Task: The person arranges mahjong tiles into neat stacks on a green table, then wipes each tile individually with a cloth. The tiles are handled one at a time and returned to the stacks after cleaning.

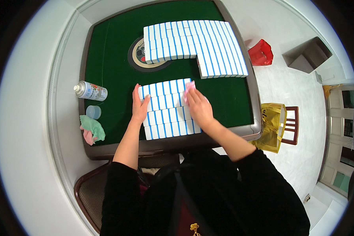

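Several rows of white mahjong tiles with blue edges form a block (168, 109) near the front of the green felt mahjong table (112, 65). My left hand (140, 107) braces the block's left side, its thumb on top of the tiles and its fingers along the edge. A pink cloth (189, 86) is bunched under the fingers of my right hand (200, 109), pressed to the block's right side. Farther back, a larger L-shaped group of the same tiles (194, 41) lies partly over the round centre console (138, 56).
Along the table's left side are a spray can (91, 91) lying down, a small translucent round container (93, 112) and a green cloth (93, 127) over a pink one. To the right stand a red bag (260, 53), a yellow bag (273, 126) and a wooden chair (292, 125).
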`<state>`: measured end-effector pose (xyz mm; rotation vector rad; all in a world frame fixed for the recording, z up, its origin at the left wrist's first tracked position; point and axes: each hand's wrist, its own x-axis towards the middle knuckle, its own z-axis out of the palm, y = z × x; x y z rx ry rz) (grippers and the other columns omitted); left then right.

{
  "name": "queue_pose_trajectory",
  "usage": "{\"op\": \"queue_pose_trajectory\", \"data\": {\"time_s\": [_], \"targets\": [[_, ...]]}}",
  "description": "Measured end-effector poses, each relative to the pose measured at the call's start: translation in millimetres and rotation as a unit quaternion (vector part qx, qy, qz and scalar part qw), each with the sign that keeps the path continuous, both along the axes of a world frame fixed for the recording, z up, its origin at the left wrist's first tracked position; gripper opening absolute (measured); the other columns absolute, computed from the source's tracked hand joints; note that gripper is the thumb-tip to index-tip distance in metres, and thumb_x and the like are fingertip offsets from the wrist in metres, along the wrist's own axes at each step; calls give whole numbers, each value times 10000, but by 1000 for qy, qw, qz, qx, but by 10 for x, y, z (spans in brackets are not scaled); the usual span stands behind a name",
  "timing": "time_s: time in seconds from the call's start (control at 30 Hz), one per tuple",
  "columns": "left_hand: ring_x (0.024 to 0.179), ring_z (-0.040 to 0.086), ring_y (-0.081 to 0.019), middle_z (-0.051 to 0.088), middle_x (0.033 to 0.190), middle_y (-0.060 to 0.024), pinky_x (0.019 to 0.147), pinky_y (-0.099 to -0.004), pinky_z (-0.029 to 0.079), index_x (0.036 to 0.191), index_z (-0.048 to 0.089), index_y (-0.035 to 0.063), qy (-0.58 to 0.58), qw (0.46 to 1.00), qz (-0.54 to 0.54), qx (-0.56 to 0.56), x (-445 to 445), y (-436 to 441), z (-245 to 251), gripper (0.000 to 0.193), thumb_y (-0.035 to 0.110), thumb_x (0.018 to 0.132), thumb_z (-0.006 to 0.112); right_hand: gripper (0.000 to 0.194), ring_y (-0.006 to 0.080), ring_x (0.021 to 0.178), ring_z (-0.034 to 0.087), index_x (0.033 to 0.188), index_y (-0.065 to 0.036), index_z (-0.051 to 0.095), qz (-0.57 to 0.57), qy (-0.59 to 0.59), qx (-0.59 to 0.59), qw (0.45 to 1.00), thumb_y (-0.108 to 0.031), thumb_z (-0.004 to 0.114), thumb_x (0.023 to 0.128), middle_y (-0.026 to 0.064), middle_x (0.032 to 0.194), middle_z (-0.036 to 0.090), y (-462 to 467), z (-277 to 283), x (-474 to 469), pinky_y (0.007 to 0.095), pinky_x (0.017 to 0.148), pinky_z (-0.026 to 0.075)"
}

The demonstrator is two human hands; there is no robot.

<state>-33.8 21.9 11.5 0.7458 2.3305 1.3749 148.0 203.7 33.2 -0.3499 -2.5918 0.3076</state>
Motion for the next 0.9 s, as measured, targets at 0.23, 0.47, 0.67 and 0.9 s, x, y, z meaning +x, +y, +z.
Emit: {"op": "queue_pose_trajectory", "data": {"time_s": [0.23, 0.47, 0.67, 0.9], "targets": [[1299, 362, -313, 303, 1426, -177, 1081, -373, 303, 1442, 202, 53, 3, 1000, 4, -25, 30, -1, 77, 625, 181, 926, 529, 137, 294, 999, 605, 871, -12, 653, 22, -41, -149, 988, -67, 666, 746, 140, 974, 656, 151, 444, 7, 366, 853, 510], [1309, 353, -310, 290, 1444, -173, 1080, -378, 305, 1442, 216, 65, -3, 1000, 5, -22, -14, 70, 98, 618, 200, 929, 533, 377, 310, 1169, 543, 1144, -9, 607, 126, 38, -69, 989, -1, 581, 768, 164, 1208, 592, -70, -49, -10, 412, 1021, 411], [1341, 314, -303, 284, 1468, -161, 1103, -372, 259, 1452, 204, 69, -73, 997, 16, 31, -5, 18, 36, 624, 150, 922, 524, 199, 270, 909, 649, 951, -61, 680, 295, -49, -372, 879, -62, 624, 760, 124, 931, 675, -591, 274, 331, 380, 812, 502], [1362, 290, -263, 280, 1488, -141, 1118, -353, 220, 1464, 201, 71, -141, 978, 4, 152, -58, -8, -87, 588, 319, 965, 387, 403, 326, 1216, 488, 1192, -119, 609, 228, 1, -23, 973, -200, 595, 798, 161, 1239, 568, 19, 242, -734, 462, 1071, 314]]}}
